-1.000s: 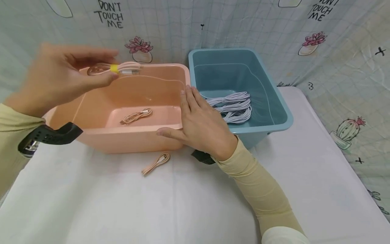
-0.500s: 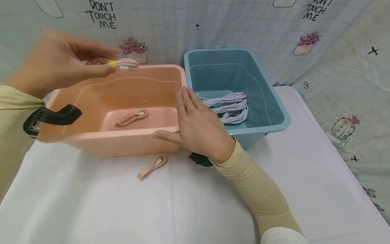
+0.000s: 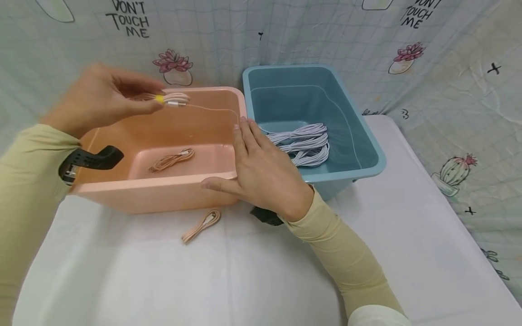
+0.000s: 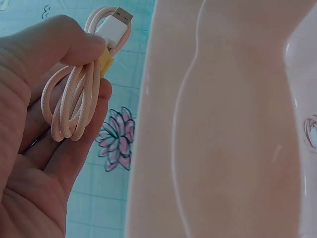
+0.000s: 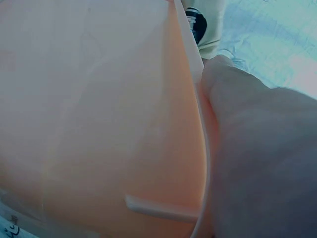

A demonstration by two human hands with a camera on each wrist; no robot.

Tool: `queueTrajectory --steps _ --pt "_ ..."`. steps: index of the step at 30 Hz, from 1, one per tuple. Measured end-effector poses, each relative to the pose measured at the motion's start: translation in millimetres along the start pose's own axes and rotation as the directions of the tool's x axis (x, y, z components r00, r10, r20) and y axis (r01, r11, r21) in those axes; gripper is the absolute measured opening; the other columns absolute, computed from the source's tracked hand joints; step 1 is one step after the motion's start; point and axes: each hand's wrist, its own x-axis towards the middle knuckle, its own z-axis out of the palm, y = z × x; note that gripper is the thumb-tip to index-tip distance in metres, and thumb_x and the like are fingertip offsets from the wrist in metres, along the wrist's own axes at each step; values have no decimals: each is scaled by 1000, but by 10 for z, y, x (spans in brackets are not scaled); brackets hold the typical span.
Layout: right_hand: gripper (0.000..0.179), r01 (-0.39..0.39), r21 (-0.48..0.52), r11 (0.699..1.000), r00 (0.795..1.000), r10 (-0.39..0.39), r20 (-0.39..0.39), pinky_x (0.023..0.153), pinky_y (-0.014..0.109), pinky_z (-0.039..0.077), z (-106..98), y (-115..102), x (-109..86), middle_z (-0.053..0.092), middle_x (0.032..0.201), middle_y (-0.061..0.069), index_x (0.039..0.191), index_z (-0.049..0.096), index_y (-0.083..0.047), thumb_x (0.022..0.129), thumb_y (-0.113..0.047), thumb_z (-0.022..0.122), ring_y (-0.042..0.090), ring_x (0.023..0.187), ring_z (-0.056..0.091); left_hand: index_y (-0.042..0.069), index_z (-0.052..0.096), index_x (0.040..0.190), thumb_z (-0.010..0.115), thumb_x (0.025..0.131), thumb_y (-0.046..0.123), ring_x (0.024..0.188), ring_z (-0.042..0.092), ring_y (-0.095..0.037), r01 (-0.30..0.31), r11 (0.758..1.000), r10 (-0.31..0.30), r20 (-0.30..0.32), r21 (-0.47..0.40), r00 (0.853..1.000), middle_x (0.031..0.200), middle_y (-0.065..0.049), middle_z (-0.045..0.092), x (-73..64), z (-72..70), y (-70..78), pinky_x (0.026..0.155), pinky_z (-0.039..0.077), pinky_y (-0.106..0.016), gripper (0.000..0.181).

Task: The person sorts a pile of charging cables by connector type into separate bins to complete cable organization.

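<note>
My left hand [image 3: 108,97] pinches a pink USB charging cable [image 4: 74,99] between thumb and fingers. It is a coiled bundle with a yellow tie and a white-housed metal plug, held over the back of the peach bin [image 3: 163,184]. My right hand [image 3: 267,170] lies with straight fingers on the bin's right front corner, thumb along the front rim. Another coiled pink cable [image 3: 172,159] rests on the bin's floor, and one more pink coil [image 3: 201,226] lies on the table before the bin. The right wrist view shows mostly the bin wall [image 5: 99,99].
Against the peach bin's right side stands a blue bin [image 3: 340,174] holding several coiled white cables [image 3: 310,145]. Both bins sit on a white-covered table [image 3: 285,280]. A printed cloth [image 3: 220,40] hangs behind.
My left hand, with the cable, rose slightly, then came down and right over the peach bin. The head view has shifted a little. My right hand stays on the bin's corner.
</note>
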Motion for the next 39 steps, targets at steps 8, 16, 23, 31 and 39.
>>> queueTrajectory --steps 8,16,23,31,39 --pt "115 -1 -15 1000 1000 1 14 120 40 30 0 -16 12 16 163 18 155 6 -2 81 -86 32 31 153 15 22 70 120 77 81 39 79 64 2 75 997 -74 40 -16 996 93 25 67 4 65 -115 66 47 -7 43" --pt "114 -6 -3 1000 1000 6 7 117 42 34 -3 7 4 16 163 18 156 6 -3 82 -85 34 31 153 15 22 71 119 76 80 47 79 62 3 77 994 -84 99 74 992 96 21 70 61 101 -147 64 47 -9 46" --pt "114 0 -10 1000 1000 0 11 116 42 37 -1 -11 5 16 163 18 155 7 -2 82 -85 33 31 154 14 20 71 120 77 81 41 77 63 4 68 995 -77 131 75 988 101 13 73 69 97 -177 64 49 -10 45" --pt "114 12 -29 1000 1000 -12 6 119 41 32 -7 -17 11 16 162 20 155 9 0 82 -85 31 33 153 14 19 67 126 73 84 44 80 61 -1 101 988 -120 169 118 978 123 -11 69 62 85 -180 65 48 -10 49" --pt "113 8 -17 1000 1000 -7 12 121 40 29 -9 -19 21 15 163 19 155 6 -2 82 -85 33 32 153 14 22 63 131 69 83 54 114 61 -19 113 984 -132 135 136 982 132 -6 65 76 61 -192 77 42 -13 58"
